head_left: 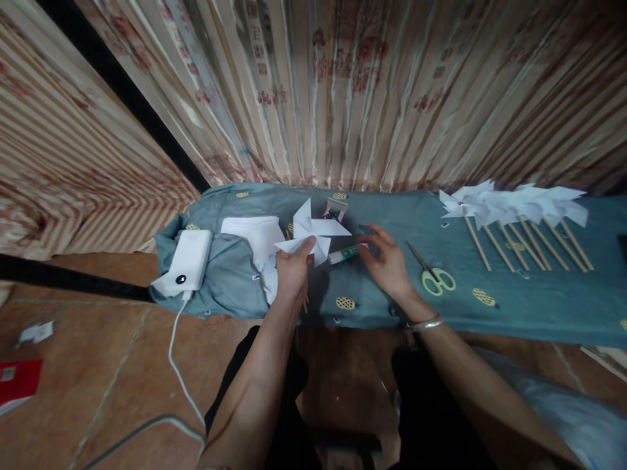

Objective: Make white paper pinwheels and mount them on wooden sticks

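A folded white paper pinwheel is pinched between the thumb and fingers of my left hand, above the cloth. My right hand is just to its right, fingers spread and curved. Its thumb reaches the right end of a green and white glue stick, which lies below the pinwheel; a firm grip on it does not show. Behind the pinwheel is a small open box with dark contents. Scissors with light green handles lie to the right of my right hand.
Several finished pinwheels on wooden sticks lie in a row at the right. White paper sheets and a cabled white power bank sit at the left. A teal cloth covers the narrow table; a patterned curtain hangs behind.
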The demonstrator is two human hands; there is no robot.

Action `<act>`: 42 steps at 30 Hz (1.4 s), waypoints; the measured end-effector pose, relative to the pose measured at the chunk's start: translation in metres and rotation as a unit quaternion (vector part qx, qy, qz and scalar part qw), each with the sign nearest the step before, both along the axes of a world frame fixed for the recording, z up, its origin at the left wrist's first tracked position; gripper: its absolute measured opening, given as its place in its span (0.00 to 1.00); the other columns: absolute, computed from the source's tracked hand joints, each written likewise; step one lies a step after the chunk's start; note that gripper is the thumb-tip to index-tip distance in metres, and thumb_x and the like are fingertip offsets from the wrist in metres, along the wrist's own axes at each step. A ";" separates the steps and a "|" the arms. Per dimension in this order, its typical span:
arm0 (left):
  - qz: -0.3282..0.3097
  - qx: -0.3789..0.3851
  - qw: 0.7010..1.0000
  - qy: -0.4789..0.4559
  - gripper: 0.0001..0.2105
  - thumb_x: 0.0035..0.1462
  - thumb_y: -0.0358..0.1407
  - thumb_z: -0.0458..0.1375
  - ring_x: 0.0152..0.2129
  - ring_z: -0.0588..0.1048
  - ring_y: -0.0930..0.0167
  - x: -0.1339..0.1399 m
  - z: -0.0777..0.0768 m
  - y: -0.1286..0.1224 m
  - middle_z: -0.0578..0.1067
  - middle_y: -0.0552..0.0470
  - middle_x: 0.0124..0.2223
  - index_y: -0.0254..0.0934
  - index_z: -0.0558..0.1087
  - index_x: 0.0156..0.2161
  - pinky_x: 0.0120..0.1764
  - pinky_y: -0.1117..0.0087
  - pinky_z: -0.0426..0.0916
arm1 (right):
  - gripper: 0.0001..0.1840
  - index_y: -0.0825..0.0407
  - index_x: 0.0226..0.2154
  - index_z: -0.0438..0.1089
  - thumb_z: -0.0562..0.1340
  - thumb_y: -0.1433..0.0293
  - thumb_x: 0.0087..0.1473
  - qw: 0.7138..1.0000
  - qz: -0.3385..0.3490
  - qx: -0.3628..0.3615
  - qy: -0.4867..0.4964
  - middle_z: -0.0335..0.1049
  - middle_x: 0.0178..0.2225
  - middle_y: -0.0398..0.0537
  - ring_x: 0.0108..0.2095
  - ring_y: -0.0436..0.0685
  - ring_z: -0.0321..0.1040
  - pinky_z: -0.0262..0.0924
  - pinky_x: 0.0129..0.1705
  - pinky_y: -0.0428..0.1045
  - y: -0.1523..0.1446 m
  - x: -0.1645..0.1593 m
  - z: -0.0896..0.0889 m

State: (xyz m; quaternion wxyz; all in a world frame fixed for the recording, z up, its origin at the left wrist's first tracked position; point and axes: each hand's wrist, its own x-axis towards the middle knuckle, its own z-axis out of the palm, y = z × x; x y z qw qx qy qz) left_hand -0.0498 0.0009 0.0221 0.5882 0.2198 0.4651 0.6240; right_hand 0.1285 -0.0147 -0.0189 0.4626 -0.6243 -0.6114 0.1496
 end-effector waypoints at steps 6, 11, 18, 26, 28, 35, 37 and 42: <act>-0.008 -0.005 1.000 -0.009 0.18 0.32 0.37 0.72 0.27 0.77 0.69 0.003 0.001 -0.002 0.79 0.50 0.29 0.33 0.75 0.31 0.33 0.70 0.69 | 0.10 0.50 0.35 0.76 0.61 0.66 0.52 0.999 0.009 0.033 0.020 0.71 0.54 0.54 0.57 0.63 0.65 0.56 0.60 0.62 0.047 -0.011 0.010; -0.032 -0.008 0.999 -0.020 0.17 0.32 0.35 0.72 0.27 0.78 0.68 0.007 -0.001 -0.005 0.80 0.49 0.29 0.31 0.77 0.31 0.37 0.66 0.71 | 0.15 0.48 0.31 0.76 0.61 0.55 0.53 0.973 0.043 -0.013 0.227 0.78 0.39 0.48 0.43 0.60 0.74 0.67 0.46 0.57 0.059 -0.017 0.027; -0.034 -0.010 0.999 0.025 0.14 0.36 0.36 0.71 0.27 0.78 0.69 0.002 -0.005 -0.002 0.80 0.49 0.29 0.31 0.78 0.30 0.37 0.68 0.70 | 0.13 0.49 0.28 0.77 0.67 0.57 0.47 0.975 0.064 -0.019 0.212 0.78 0.30 0.44 0.34 0.56 0.73 0.67 0.42 0.53 0.070 -0.007 0.040; -0.051 0.026 0.996 0.074 0.11 0.38 0.34 0.69 0.32 0.79 0.67 0.007 -0.004 -0.001 0.81 0.47 0.32 0.32 0.79 0.30 0.40 0.66 0.71 | 0.20 0.48 0.33 0.78 0.71 0.52 0.42 0.940 0.224 -0.107 0.232 0.79 0.40 0.46 0.41 0.58 0.74 0.68 0.44 0.52 0.037 -0.023 0.070; -0.061 0.039 0.993 0.090 0.10 0.39 0.34 0.69 0.33 0.79 0.66 0.008 -0.004 -0.002 0.81 0.47 0.33 0.32 0.79 0.30 0.42 0.66 0.71 | 0.22 0.49 0.33 0.78 0.73 0.53 0.38 0.938 0.233 -0.126 0.223 0.79 0.37 0.46 0.38 0.58 0.74 0.69 0.40 0.52 0.028 -0.025 0.067; -0.087 0.038 0.987 0.132 0.08 0.42 0.35 0.68 0.30 0.77 0.67 0.012 -0.009 -0.005 0.80 0.48 0.30 0.32 0.79 0.28 0.38 0.66 0.71 | 0.19 0.49 0.33 0.79 0.73 0.57 0.38 0.934 0.192 -0.160 0.254 0.79 0.33 0.45 0.31 0.55 0.73 0.68 0.36 0.51 0.020 -0.016 0.054; -0.100 0.044 0.983 0.149 0.07 0.42 0.36 0.68 0.30 0.77 0.66 0.013 -0.012 -0.005 0.80 0.48 0.29 0.33 0.79 0.27 0.36 0.66 0.71 | 0.17 0.48 0.31 0.79 0.74 0.58 0.38 0.930 0.186 -0.168 0.268 0.79 0.31 0.44 0.29 0.54 0.73 0.68 0.34 0.51 0.019 -0.014 0.053; -0.118 0.034 0.979 0.162 0.08 0.43 0.37 0.68 0.28 0.76 0.65 0.018 -0.018 -0.004 0.78 0.48 0.25 0.33 0.78 0.27 0.32 0.67 0.69 | 0.12 0.49 0.27 0.77 0.73 0.62 0.37 0.941 0.149 -0.142 0.269 0.78 0.30 0.43 0.30 0.55 0.73 0.68 0.35 0.51 0.015 -0.014 0.050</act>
